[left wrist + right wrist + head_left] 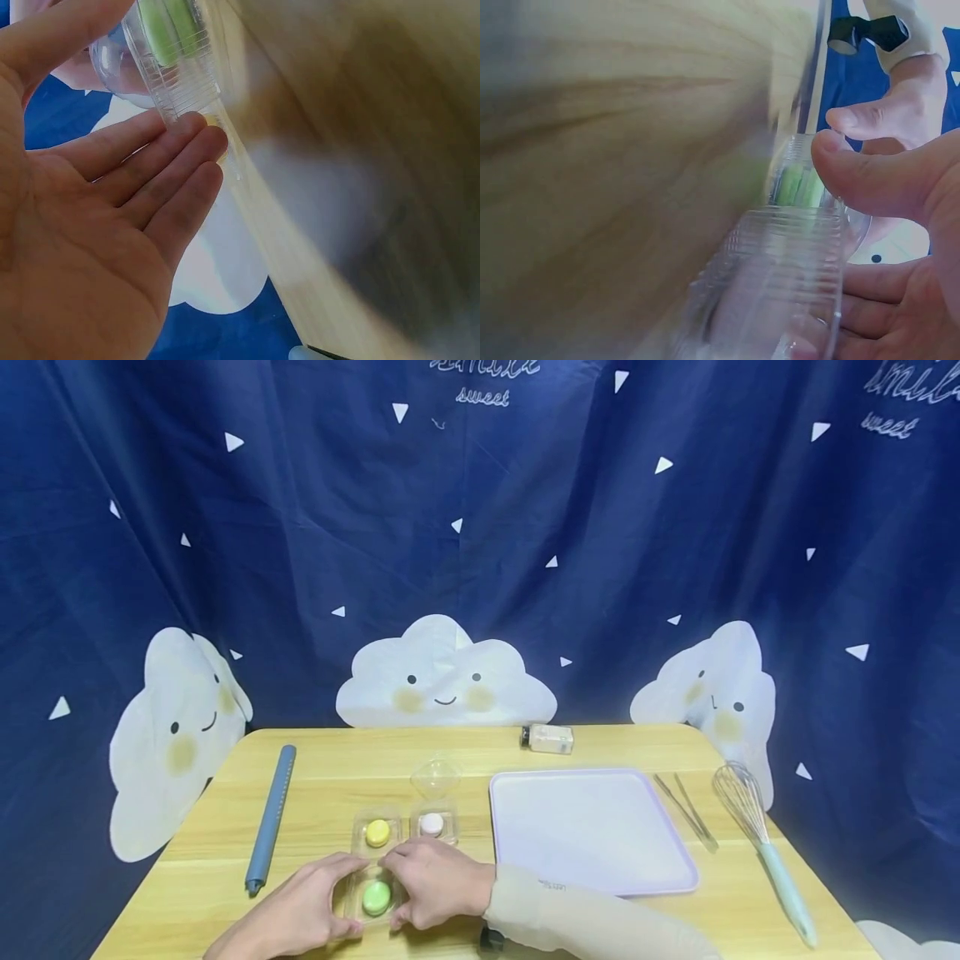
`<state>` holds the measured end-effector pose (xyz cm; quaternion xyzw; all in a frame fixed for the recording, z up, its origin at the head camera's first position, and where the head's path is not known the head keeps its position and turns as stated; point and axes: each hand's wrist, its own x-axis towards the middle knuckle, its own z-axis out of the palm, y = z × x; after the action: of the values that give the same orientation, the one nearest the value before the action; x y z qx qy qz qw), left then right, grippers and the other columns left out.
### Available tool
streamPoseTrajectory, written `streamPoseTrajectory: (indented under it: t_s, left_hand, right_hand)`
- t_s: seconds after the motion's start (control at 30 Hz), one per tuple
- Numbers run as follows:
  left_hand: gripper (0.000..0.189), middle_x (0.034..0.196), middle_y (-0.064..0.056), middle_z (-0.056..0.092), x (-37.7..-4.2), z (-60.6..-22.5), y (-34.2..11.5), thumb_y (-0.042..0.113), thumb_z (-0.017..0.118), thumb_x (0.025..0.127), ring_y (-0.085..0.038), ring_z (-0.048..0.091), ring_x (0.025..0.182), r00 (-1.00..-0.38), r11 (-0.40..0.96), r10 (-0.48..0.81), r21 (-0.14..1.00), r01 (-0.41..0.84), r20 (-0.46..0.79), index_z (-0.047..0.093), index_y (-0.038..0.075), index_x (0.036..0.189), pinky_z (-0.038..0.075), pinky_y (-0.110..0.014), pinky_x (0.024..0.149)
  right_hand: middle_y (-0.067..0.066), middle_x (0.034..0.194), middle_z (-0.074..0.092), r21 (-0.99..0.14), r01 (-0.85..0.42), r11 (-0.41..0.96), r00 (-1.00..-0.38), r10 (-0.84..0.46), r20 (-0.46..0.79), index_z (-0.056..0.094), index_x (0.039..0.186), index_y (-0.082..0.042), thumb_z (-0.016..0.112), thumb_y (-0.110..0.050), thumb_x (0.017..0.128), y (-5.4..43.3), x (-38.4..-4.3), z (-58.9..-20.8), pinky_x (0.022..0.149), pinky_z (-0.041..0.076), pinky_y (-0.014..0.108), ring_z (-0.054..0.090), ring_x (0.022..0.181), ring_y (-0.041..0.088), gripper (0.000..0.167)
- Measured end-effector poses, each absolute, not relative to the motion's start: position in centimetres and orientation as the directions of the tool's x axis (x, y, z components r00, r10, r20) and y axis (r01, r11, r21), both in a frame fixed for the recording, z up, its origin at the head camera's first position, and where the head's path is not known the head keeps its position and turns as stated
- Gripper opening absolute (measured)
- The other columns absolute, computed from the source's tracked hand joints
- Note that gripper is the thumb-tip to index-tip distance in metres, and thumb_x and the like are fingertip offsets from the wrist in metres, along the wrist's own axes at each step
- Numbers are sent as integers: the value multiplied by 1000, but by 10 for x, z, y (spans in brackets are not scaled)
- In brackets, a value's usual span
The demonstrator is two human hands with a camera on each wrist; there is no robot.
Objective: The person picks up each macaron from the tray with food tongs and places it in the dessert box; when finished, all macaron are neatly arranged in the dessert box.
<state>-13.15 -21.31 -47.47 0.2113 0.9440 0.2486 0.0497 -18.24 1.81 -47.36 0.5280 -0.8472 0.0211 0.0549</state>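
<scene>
A green macaron sits in a clear plastic box between my two hands at the table's front. My left hand holds the box from its left side, thumb at the near edge and fingers at the far edge. In the left wrist view, those fingertips lie against its ribbed wall. From the right side, my right hand grips it, thumb low and curled fingers at the far corner. Just behind, a yellow macaron sits in clear plastic. A pale pink macaron lies in another clear box with its lid raised.
A white tray with a lilac rim lies to the right, partly under my right sleeve. Metal tongs and a whisk are farther right. A blue rod lies left. A small bottle lies at the back edge.
</scene>
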Motion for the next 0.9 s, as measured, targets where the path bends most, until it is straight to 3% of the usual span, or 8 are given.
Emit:
streamPoseTrajectory:
  t_s: [0.23, 0.57, 0.7, 0.8, 0.9]
  left_hand:
    - [81, 136, -9, 65, -132, -477, -210, 55, 84, 74, -28, 64, 124, -910, 799, 412, 465, 382, 40, 61, 9, 135, 55, -53, 102]
    - [80, 131, 0, 66, -134, -476, -214, 53, 86, 71, -25, 65, 119, -910, 810, 409, 484, 331, -62, 61, 11, 135, 59, -42, 94]
    - [82, 132, -2, 66, -134, -473, -213, 55, 85, 71, -27, 64, 120, -914, 821, 400, 470, 324, -69, 61, 10, 135, 57, -49, 96]
    - [87, 134, -5, 64, -131, -471, -213, 61, 83, 71, -30, 63, 123, -919, 831, 380, 475, 290, -102, 59, 9, 137, 55, -56, 98]
    - [89, 135, -8, 64, -129, -467, -215, 64, 82, 71, -33, 63, 123, -936, 825, 340, 507, 249, -94, 59, 9, 138, 54, -58, 98]
  right_hand:
    - [-8, 122, 71, 16, -900, 436, -431, -894, 118, 62, 132, -13, 80, -57, 79, 19, -184, -474, 103, 52, 20, 66, 112, 2, 71]
    - [-6, 129, 69, 49, -906, 420, -411, -902, 134, 61, 136, -11, 71, -59, 87, 17, -179, -479, 108, 50, 21, 65, 120, 5, 69]
    - [-7, 129, 69, 95, -901, 423, -406, -900, 157, 62, 135, -14, 69, -56, 88, 20, -179, -474, 105, 52, 22, 65, 120, 5, 63]
    - [-7, 128, 71, 28, -912, 410, -396, -895, 206, 65, 132, -14, 71, -50, 90, 23, -178, -467, 104, 52, 20, 67, 118, 5, 55]
    - [-6, 127, 72, -146, -903, 404, -428, -873, 233, 65, 131, -14, 71, -43, 92, 28, -182, -452, 104, 52, 17, 67, 117, 5, 49]
